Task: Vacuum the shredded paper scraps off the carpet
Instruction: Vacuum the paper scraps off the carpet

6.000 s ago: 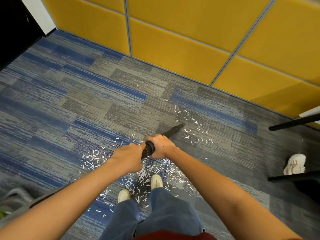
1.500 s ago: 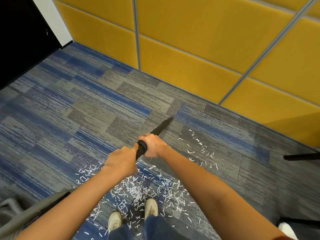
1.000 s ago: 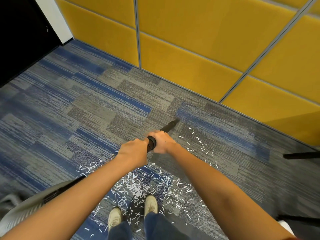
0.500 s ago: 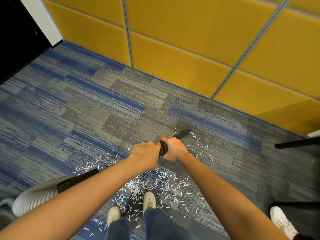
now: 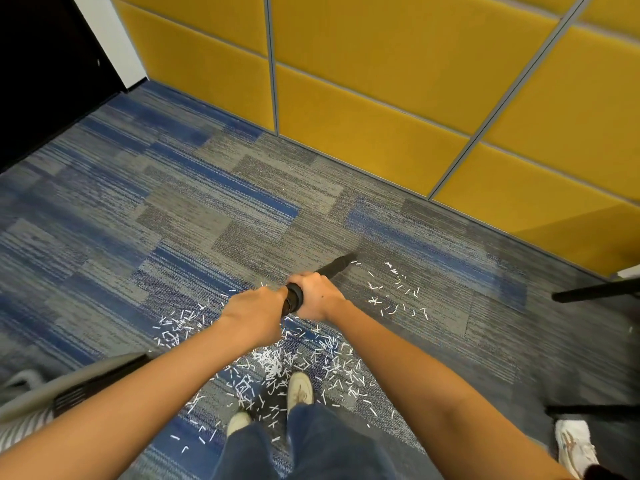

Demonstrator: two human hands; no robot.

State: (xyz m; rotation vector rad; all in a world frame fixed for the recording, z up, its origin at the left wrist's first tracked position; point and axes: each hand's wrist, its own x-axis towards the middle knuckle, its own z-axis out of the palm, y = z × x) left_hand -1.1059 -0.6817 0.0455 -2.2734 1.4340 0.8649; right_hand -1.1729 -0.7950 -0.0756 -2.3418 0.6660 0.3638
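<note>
I hold the black wand (image 5: pixel 334 269) with both hands. My right hand (image 5: pixel 317 296) is wrapped around it farther forward, and my left hand (image 5: pixel 254 315) is curled around it just behind; a short dark section of the tube shows between them. The wand slants away from me to the upper right, and its tip is down at the carpet (image 5: pixel 173 209), which is striped grey and blue.

The scraps (image 5: pixel 277 362) are short white slivers. The thickest patch lies below my hands and around my shoes (image 5: pixel 299 389). A thinner patch lies to the left, under my left forearm. A sparse scatter lies just right of the wand tip, with one or two slivers close beside it.

A grey hose (image 5: pixel 86 372) with a black ribbed cuff runs in from the lower left, beneath my left arm. Yellow panels (image 5: pixel 363 98) line the wall ahead. At the right edge are black legs (image 5: pixel 595 292) and, lower down, a white shoe (image 5: pixel 575 445).
</note>
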